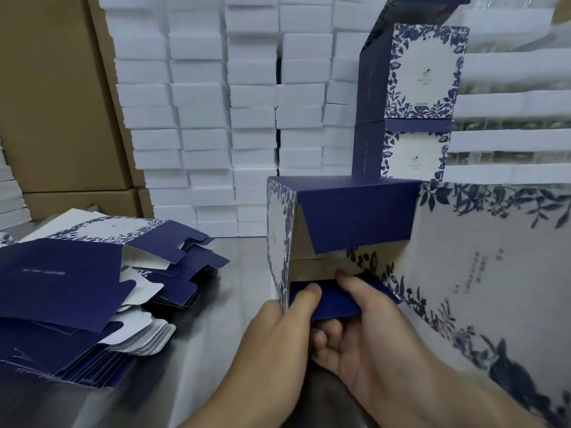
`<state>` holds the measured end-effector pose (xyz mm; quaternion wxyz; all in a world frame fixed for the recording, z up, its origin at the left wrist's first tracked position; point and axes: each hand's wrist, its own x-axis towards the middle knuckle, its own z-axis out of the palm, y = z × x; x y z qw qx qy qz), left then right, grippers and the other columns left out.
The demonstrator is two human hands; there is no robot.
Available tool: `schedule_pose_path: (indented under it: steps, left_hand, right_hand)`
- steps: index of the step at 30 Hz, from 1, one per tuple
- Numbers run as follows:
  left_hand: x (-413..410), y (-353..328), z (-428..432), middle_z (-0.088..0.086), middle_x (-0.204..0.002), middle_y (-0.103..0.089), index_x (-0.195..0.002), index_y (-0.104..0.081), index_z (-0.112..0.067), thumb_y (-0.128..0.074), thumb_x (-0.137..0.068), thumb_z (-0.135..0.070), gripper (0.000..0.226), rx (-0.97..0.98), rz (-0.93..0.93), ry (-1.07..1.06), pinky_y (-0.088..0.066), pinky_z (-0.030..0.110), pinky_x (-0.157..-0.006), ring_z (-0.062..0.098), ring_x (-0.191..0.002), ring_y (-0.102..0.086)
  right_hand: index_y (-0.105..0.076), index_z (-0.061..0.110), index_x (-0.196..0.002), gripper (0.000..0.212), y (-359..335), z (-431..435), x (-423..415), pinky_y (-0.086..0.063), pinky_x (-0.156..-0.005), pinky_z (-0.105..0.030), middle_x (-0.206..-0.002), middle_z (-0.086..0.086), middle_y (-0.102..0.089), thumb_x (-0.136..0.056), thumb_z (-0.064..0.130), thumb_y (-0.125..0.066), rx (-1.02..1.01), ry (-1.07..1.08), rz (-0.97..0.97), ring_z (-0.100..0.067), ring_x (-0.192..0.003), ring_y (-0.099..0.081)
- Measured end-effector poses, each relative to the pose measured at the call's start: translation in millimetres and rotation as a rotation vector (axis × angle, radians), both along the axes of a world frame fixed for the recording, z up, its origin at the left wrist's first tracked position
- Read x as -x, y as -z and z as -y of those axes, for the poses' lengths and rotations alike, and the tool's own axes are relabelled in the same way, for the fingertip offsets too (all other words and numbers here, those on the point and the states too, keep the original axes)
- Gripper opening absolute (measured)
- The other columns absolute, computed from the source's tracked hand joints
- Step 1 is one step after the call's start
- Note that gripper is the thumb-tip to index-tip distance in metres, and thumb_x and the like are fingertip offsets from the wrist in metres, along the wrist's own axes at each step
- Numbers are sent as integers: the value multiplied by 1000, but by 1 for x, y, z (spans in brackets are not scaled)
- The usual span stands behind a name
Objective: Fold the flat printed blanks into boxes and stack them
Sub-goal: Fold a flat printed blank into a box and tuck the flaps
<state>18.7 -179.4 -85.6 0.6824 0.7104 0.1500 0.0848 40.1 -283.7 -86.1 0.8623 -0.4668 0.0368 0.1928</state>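
A half-formed blue-and-white floral box point(355, 208) stands open toward me at the centre, its navy top flap hanging down. My left hand point(278, 329) grips its lower left edge, thumb on the navy bottom flap point(330, 299). My right hand point(361, 332) pinches that same flap from the right and below. Two finished boxes point(417, 88) are stacked upright behind it. A heap of flat printed blanks point(80, 285) lies on the table at the left. A large floral printed panel point(482, 267) fills the right foreground, blurred.
A wall of stacked white boxes point(222, 118) rises behind the table. Brown cartons point(55, 103) stand at the far left. Shelves wrapped in clear film point(509, 88) are at the right. The grey tabletop point(216, 304) shows between the blanks and my hands.
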Motion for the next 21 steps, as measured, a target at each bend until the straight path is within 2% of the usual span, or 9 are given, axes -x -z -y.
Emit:
schedule_pose_path:
  steps: [2,5,8,10,12,14,17,19,21]
  left_hand:
    - [-4,6,-3,-1,-40,-59,-64,-69,-8,-64,-102,-29,44,85,60,28,-46,35,-70,21,-54,-58]
    - [-11,11,-7,2,-40,-59,-32,-64,-12,-46,-109,-21,80,279,123,81,-47,26,-55,10,-38,-59]
    - [-20,9,-12,16,-75,-78,-67,-84,-13,-43,-106,-35,60,324,46,72,-54,33,-68,19,-62,-75]
    - [-19,13,-21,19,-91,-81,-100,-80,-11,-45,-105,-36,43,342,60,71,-57,40,-79,27,-82,-80]
    - [-19,11,-24,18,-94,-81,-106,-77,-10,-47,-105,-33,38,357,77,29,-59,43,-81,27,-86,-81]
    - [-18,10,-22,14,-90,-81,-92,-83,-12,-48,-104,-36,44,331,80,47,-61,38,-72,23,-79,-80]
    - [-17,10,-9,8,-61,-67,-57,-78,-13,-52,-100,-48,61,294,5,175,-50,24,-52,17,-48,-64]
    - [-16,13,-8,5,-50,-59,-44,-73,-14,-49,-103,-47,72,334,3,188,-45,26,-54,14,-42,-56]
    - [-19,10,-12,9,-58,-68,-50,-77,-13,-45,-106,-44,72,354,-10,112,-46,33,-61,19,-49,-61]
  right_hand:
    - [-70,4,-79,44,-2,1,2,-40,-54,-32,-52,-7,-38,-104,38,-55,29,-18,-1,-19,-40,-45]
    - [-65,9,-67,44,-3,0,2,-39,-51,-29,-52,-7,-40,-99,38,-61,84,-45,40,-18,-40,-46]
    - [-43,18,-44,59,-2,-3,4,-36,-50,-30,-47,-5,-37,-96,38,-63,142,-28,87,-18,-37,-45]
    - [-40,21,-41,63,-1,-4,5,-36,-47,-28,-45,-3,-35,-97,37,-62,183,-26,154,-17,-36,-44]
    - [-39,23,-36,68,1,-6,4,-36,-42,-25,-42,-2,-34,-99,35,-61,188,-26,184,-16,-33,-43]
    - [-39,22,-33,72,3,-7,4,-35,-39,-23,-41,0,-33,-101,33,-59,195,-25,212,-15,-32,-42]
    - [-40,22,-33,72,8,-7,-2,-36,-38,-22,-39,1,-35,-100,36,-60,226,-33,245,-13,-32,-42]
    - [-45,22,-34,65,10,-6,-5,-39,-38,-22,-40,0,-38,-90,41,-70,224,-82,267,-13,-34,-45]
    - [-61,18,-43,42,13,-4,-7,-43,-41,-22,-47,-3,-48,-71,42,-81,215,-159,317,-14,-40,-54]
